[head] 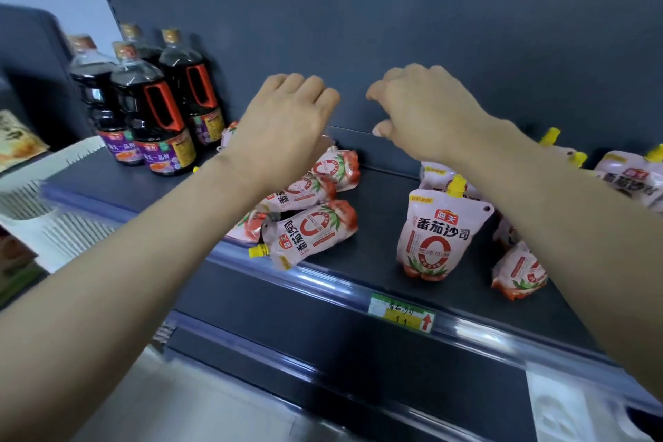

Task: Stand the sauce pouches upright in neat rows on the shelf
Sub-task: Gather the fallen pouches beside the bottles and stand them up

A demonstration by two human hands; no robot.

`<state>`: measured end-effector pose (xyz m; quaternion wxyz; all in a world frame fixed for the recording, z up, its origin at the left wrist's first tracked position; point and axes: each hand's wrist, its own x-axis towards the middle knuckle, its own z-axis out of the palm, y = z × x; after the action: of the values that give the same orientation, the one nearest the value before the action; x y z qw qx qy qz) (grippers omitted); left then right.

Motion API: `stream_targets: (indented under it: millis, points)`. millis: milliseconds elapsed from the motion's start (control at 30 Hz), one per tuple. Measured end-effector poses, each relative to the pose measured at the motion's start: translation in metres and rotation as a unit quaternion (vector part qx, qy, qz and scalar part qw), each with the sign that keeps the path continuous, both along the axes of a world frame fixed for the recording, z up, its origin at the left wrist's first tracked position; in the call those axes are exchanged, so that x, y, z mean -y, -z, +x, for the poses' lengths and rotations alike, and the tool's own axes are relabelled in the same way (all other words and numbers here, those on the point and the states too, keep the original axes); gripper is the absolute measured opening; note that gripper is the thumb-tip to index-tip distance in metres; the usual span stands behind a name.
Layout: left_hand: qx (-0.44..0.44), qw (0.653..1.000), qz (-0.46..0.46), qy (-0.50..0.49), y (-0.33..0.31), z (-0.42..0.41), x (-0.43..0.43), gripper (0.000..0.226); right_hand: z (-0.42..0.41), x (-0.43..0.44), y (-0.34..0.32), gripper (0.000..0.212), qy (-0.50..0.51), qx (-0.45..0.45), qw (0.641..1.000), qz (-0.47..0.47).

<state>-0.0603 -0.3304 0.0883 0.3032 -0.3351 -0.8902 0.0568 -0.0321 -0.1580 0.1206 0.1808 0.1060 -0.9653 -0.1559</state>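
Observation:
Pink tomato sauce pouches with yellow caps lie on a dark shelf (373, 226). One pouch (436, 235) stands upright near the front, another upright one close behind it. A heap of fallen pouches (312, 222) lies left of centre, partly under my left hand (283, 126), which hovers above it, fingers curled down, holding nothing. My right hand (423, 108) hangs above the bare middle of the shelf, fingers loosely bent and apart, nothing in it. More pouches lie at the right (518, 271) and far right (628, 179), partly hidden by my right forearm.
Several dark soy sauce bottles (154, 108) with red handles stand at the shelf's left end. A price tag (401, 312) sits on the front rail. The dark back panel (394, 29) rises behind. White shelf dividers (43, 197) lie lower left.

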Motion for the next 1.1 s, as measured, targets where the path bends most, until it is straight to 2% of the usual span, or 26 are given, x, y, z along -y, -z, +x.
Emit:
stream_targets:
  millis: [433,567,833,1100]
  points:
    - [0.111,0.994,-0.016,-0.014,0.053,-0.053,0.096,0.043,-0.067,0.083,0.051,0.024,-0.011,0.056,0.998,0.018]
    - [0.131,0.991,-0.019,-0.011,0.072,-0.067,0.115,0.040,-0.090,0.097,0.068,0.030,-0.002,0.079,0.997,0.013]
    - [0.200,0.980,-0.006,-0.019,0.100,-0.094,0.112,0.043,-0.133,0.091,0.081,0.036,0.046,0.155,0.987,0.002]
    - [0.258,0.964,0.022,-0.067,0.119,-0.117,0.094,0.044,-0.185,0.083,0.091,0.031,0.011,0.197,0.980,0.029]
